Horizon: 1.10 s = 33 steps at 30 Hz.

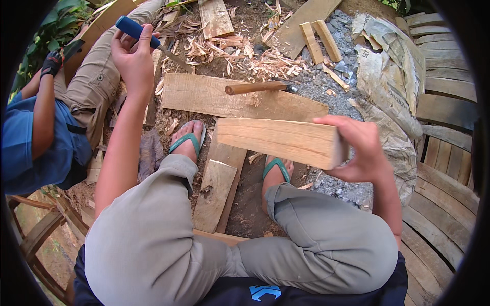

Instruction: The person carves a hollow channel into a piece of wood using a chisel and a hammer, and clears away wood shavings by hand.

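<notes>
My left hand [133, 53] is raised at the upper left, its fingers closed round the blue handle of a chisel [173, 58] whose thin metal blade slants down to the right. In my right hand [357, 148] is one end of a squared wooden block [275, 140], gripped between thumb and fingers. The block is held level above the ground between my knees and a flat board [204, 94]. On that board rests a hammer [258, 87] with a wooden handle, its dark metal head to the right.
Wood shavings [224, 51] and grey gravel [337, 38] cover the ground ahead. Two short wood strips [319, 41] lie there. A torn paper sack [388, 76] and curved slatted wood [446, 102] stand right. Another person [46, 132] in blue sits close at left. Wood offcuts [214, 196] lie between my feet.
</notes>
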### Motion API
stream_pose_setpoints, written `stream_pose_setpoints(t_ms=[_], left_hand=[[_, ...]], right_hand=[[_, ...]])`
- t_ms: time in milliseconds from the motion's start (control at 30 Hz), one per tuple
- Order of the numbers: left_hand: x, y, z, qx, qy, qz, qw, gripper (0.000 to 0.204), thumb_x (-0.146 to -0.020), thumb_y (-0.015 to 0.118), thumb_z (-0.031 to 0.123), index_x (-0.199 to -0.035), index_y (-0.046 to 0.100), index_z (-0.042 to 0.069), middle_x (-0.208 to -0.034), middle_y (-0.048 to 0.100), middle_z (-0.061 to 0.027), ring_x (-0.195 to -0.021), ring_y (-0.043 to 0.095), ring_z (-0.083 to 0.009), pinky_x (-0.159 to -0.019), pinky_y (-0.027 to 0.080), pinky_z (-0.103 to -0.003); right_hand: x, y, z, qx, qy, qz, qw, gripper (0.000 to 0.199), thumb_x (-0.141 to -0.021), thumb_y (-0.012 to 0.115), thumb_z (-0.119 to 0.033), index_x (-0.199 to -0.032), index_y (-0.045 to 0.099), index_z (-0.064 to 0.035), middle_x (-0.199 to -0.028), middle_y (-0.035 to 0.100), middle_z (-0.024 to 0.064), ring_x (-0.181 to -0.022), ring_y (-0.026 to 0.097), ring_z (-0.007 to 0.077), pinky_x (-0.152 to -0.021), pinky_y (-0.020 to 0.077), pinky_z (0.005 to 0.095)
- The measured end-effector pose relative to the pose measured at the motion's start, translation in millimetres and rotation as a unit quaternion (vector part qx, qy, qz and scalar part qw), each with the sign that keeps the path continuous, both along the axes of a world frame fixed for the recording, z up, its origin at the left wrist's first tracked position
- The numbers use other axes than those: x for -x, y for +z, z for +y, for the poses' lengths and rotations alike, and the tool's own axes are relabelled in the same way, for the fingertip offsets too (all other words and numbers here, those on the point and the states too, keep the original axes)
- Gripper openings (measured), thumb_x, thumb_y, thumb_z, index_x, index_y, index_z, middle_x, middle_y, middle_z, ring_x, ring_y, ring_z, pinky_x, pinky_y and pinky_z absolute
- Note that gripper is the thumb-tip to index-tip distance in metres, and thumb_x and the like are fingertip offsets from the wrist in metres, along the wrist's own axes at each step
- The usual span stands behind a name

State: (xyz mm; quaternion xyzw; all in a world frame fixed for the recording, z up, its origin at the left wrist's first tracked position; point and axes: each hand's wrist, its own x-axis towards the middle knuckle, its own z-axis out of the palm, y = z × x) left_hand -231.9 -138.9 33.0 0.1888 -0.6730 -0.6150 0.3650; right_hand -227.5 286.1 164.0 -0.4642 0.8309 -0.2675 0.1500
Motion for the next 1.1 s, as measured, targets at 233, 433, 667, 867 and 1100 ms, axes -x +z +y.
stream_pose_setpoints(t_ms=[233, 433, 667, 867, 1100], left_hand=[[0, -4, 5, 0.021, -0.045, 0.009, 0.999, 0.053, -0.098, 0.074, 0.013, -0.136, 0.042, -0.005, -0.119, 0.066, -0.0162, -0.095, 0.074, -0.0249, -0.080, 0.062, -0.032], [6, 2, 26, -0.002, -0.054, 0.002, 0.999, 0.052, -0.098, 0.074, 0.014, -0.136, 0.044, -0.003, -0.119, 0.067, -0.0158, -0.094, 0.074, -0.0242, -0.080, 0.062, -0.032], [1, -2, 23, 0.008, -0.045, -0.015, 0.999, 0.048, -0.098, 0.074, 0.013, -0.135, 0.046, -0.001, -0.117, 0.067, -0.0139, -0.094, 0.074, -0.0218, -0.078, 0.060, -0.031], [3, 2, 26, -0.004, -0.042, -0.006, 0.999, 0.046, -0.098, 0.073, 0.011, -0.133, 0.046, -0.002, -0.115, 0.067, -0.0130, -0.093, 0.073, -0.0194, -0.079, 0.059, -0.029], [-1, 1, 21, -0.007, -0.043, 0.004, 0.999, 0.046, -0.099, 0.072, 0.012, -0.136, 0.046, 0.001, -0.118, 0.068, -0.0131, -0.095, 0.073, -0.0206, -0.077, 0.060, -0.031]], right_hand=[[19, 49, 18, 0.094, -0.228, 0.219, 0.944, 0.072, -0.068, 0.090, -0.008, -0.133, 0.060, 0.0012, -0.125, 0.072, 0.0189, -0.111, 0.073, 0.0240, -0.095, 0.0587, 0.0375], [116, -95, 16, 0.002, -0.144, 0.570, 0.809, 0.067, -0.077, 0.087, -0.030, -0.138, 0.061, -0.0215, -0.130, 0.071, 0.0089, -0.114, 0.072, 0.0246, -0.093, 0.0623, 0.0354], [123, -181, 15, -0.115, -0.105, 0.461, 0.873, 0.059, -0.081, 0.082, -0.022, -0.135, 0.060, -0.0183, -0.132, 0.069, 0.0129, -0.112, 0.072, 0.0285, -0.092, 0.0604, 0.0384], [98, -100, -9, -0.003, -0.408, 0.240, 0.881, 0.065, -0.072, 0.090, -0.034, -0.127, 0.063, -0.0130, -0.110, 0.076, 0.0147, -0.098, 0.075, 0.0298, -0.082, 0.0600, 0.0383], [106, -90, 14, 0.183, -0.497, 0.025, 0.848, 0.055, -0.074, 0.091, -0.026, -0.112, 0.064, 0.0029, -0.101, 0.074, 0.0142, -0.090, 0.070, 0.0204, -0.081, 0.0547, 0.0360]])
